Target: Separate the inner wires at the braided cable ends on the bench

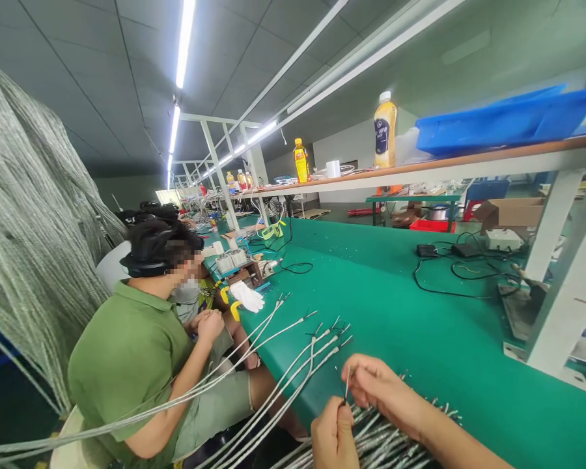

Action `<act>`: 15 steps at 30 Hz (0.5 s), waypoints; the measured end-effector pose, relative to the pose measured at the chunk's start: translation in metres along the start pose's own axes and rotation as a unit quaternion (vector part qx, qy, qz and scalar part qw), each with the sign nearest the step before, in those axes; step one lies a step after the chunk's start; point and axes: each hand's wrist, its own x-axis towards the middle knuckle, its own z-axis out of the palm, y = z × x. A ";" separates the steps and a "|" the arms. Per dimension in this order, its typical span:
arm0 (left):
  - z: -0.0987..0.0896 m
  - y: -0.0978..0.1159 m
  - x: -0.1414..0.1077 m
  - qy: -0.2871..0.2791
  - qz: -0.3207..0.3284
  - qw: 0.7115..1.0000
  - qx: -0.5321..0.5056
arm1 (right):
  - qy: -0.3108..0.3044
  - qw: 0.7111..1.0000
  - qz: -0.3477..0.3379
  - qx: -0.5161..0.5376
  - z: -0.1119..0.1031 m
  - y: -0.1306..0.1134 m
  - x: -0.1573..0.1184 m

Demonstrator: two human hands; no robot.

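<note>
Low in the head view, my left hand (334, 433) pinches a thin dark-and-light cable end (347, 385) between thumb and fingers. Just above and to its right, my right hand (375, 385) is closed on the upper part of the same cable end. A thick bundle of braided silvery cables (393, 438) lies under my hands and forearm, with stripped ends spread toward the right. To the left, several more braided cables (293, 378) stretch over the table edge, their dark split wire ends on the green table (420, 339).
A co-worker in a green shirt (127, 345) sits at left, near a white glove (247, 296) and a small bench device (232, 260). A shelf at right bears bottles (385, 133) and a blue tray (508, 124). Black cords (444, 293) and a white post (561, 293) stand right.
</note>
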 end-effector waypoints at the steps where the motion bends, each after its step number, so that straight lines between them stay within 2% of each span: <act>1: 0.000 0.001 0.000 0.012 -0.015 1.000 -0.002 | -0.011 1.000 -0.003 -0.010 0.001 0.003 0.000; 3: 0.000 0.002 -0.001 0.027 -0.041 0.999 -0.009 | -0.019 1.000 -0.007 -0.019 0.001 0.009 0.001; 6: -0.001 0.003 -0.001 0.013 -0.051 0.998 -0.019 | -0.015 1.000 -0.013 -0.024 -0.001 0.018 0.004; 15: -0.007 0.005 0.003 -0.014 -0.011 1.000 -0.019 | 0.026 1.000 -0.011 0.011 0.002 0.024 0.005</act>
